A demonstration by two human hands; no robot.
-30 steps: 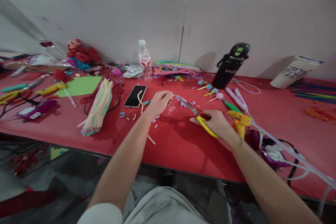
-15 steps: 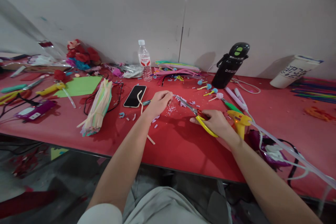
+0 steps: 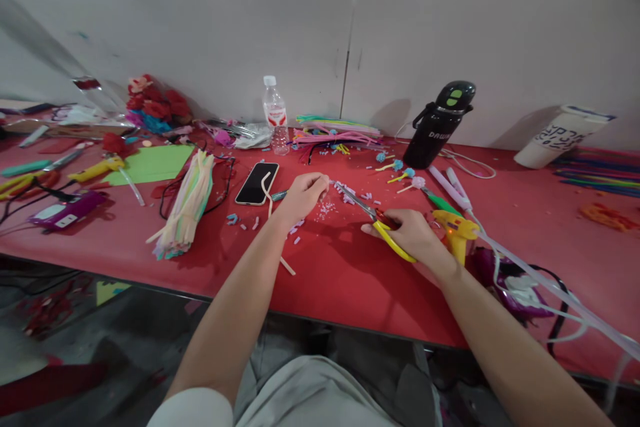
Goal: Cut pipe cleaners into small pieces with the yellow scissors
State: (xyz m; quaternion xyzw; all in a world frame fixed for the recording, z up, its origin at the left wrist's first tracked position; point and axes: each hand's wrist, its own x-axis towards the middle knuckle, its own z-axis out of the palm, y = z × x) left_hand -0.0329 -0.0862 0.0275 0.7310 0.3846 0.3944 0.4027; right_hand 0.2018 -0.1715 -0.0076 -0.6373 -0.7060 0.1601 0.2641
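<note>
My right hand [image 3: 407,232] is closed around scissors [image 3: 387,240] with yellow handles, their blades pointing left toward my other hand. My left hand [image 3: 309,192] is pinched at the blade tips; what sits between its fingertips is too small to make out. Short lilac chenille stem pieces [image 3: 345,192] lie scattered behind the blades, with fine lilac clippings [image 3: 326,211] just below the left fingertips. A long cream chenille stem [image 3: 287,267] runs beneath my left wrist, its far end curling over a black-screened phone [image 3: 250,190].
A bundle of pale chenille stems [image 3: 187,203] lies left. Behind stand a water bottle [image 3: 276,117] and a black flask [image 3: 440,127]. A yellow glue gun [image 3: 456,230] is right of my right hand, near small pompom-topped stems [image 3: 400,172]. A cup [image 3: 560,137] leans far right.
</note>
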